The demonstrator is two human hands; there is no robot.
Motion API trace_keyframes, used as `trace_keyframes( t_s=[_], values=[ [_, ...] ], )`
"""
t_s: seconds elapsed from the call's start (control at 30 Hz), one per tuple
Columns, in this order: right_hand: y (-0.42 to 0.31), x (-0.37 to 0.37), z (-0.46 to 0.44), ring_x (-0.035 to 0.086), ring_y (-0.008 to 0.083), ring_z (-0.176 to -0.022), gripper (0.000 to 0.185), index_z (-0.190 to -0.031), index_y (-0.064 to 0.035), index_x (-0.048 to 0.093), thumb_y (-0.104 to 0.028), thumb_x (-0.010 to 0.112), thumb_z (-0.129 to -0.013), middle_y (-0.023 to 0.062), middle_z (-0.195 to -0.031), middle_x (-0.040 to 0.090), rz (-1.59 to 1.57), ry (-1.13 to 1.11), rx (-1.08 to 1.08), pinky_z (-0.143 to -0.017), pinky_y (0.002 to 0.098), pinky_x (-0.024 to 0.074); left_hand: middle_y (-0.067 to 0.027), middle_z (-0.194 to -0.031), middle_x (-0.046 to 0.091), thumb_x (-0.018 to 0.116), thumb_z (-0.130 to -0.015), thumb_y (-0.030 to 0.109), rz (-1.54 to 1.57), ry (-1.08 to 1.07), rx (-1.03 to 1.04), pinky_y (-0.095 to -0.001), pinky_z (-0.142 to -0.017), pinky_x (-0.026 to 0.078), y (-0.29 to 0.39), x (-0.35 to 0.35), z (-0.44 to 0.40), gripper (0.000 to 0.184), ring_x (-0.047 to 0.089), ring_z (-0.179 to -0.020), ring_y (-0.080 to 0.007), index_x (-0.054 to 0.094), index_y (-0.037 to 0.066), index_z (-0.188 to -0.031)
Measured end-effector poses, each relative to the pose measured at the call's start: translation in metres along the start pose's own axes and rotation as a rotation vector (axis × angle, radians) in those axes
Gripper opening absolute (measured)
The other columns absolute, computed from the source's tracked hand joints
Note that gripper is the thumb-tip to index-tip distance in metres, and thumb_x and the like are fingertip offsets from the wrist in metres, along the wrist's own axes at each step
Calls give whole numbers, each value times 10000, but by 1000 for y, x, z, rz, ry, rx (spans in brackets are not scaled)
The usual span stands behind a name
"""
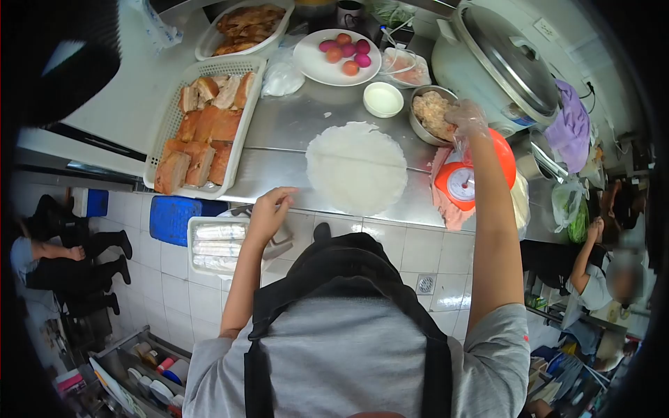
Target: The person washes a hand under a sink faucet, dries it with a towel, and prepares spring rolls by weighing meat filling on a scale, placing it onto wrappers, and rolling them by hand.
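Observation:
My right hand (pixel 468 120), in a clear plastic glove, reaches into the right side of a metal bowl (pixel 420 125) of pale minced filling (pixel 433 111); its fingertips are hidden by the glove and the filling. Bare and empty, my left hand (pixel 275 206) hovers at the counter's front edge with its fingers apart. Between the hands lies a thin round white sheet of dough (pixel 357 168) on the steel counter (pixel 279 150). A small white bowl (pixel 383 99) stands behind the sheet. Beside the metal bowl, a red kitchen scale (pixel 443 174) rests on a pink cloth (pixel 449 214).
A basket (pixel 240 153) of roasted meat stands left, with another meat tray (pixel 202 50) behind. A plate (pixel 306 59) of red and purple balls sits at the back. A large cooker (pixel 474 66) is right. Other people (pixel 594 279) are at the far right and left.

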State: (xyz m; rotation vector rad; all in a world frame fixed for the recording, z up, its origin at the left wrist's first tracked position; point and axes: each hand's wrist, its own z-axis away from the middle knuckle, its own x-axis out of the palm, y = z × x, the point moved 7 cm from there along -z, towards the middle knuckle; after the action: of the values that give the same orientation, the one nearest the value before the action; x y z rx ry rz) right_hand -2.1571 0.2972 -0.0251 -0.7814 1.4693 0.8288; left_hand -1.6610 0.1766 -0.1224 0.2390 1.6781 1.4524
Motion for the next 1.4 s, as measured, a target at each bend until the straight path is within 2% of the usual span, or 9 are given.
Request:
trace_keyframes(
  t_s=[0.07,0.2,0.4,0.53,0.8,0.93,1.13,1.23,1.4],
  values=[
    [-8,-6,0,692,192,-687,361,-926,-28,739,-302,732,-692,120,-773,719,69,141,-22,-644,335,537,-171,-942,705,595,-903,60,24,4,-11,-335,-788,535,-7,2,-1,237,698,-844,-247,683,65,-1123],
    [29,12,-3,690,272,-849,286,-901,-57,715,-220,756,-669,128,-890,713,-469,-123,417,-778,377,535,-175,-951,703,587,-900,52,107,-52,-20,-332,-803,535,-16,23,6,249,696,-845,-244,679,61,-1131],
    [75,12,-6,652,135,-732,299,-929,-47,723,-261,779,-728,38,-762,689,-846,162,343,-674,299,518,-155,-921,699,583,-887,40,26,-173,8,-307,-776,525,-7,37,-2,255,682,-814,-216,681,51,-1122],
    [94,-19,16,600,74,-705,354,-1003,-42,721,-351,753,-832,1,-789,658,-1202,92,319,-631,247,499,-143,-896,703,583,-896,52,54,-107,48,-313,-753,519,3,36,-18,246,674,-796,-211,688,58,-1118],
    [92,-63,114,546,126,-652,416,-913,-24,662,-438,619,-911,18,-772,589,-726,-177,281,-595,284,449,-129,-942,711,587,-923,82,82,-199,75,-318,-801,527,52,109,-9,238,671,-832,-200,691,65,-1137],
    [120,-13,114,559,133,-644,332,-953,-13,678,-332,597,-910,34,-779,599,-877,-386,241,-613,273,451,-126,-958,711,580,-921,76,88,-310,148,-326,-807,530,73,151,3,239,674,-851,-208,693,61,-1132],
    [130,-22,135,642,177,-669,234,-822,-19,694,-240,618,-807,85,-728,648,-989,-5,287,-671,325,520,-93,-943,711,571,-935,75,32,-353,153,-306,-816,530,78,172,10,229,657,-851,-161,693,43,-1126],
    [117,-60,143,676,198,-720,200,-903,-49,720,-176,662,-759,103,-792,694,-420,87,200,-711,336,526,-64,-947,710,568,-959,85,20,-339,130,-291,-829,526,77,169,15,222,645,-865,-121,685,38,-1142],
    [132,-63,136,691,214,-796,270,-986,-72,723,-159,696,-731,106,-858,714,-538,219,234,-773,334,530,-48,-985,704,554,-983,95,224,-370,72,-281,-846,509,92,171,19,234,639,-909,-113,663,39,-1183]
  ],
)
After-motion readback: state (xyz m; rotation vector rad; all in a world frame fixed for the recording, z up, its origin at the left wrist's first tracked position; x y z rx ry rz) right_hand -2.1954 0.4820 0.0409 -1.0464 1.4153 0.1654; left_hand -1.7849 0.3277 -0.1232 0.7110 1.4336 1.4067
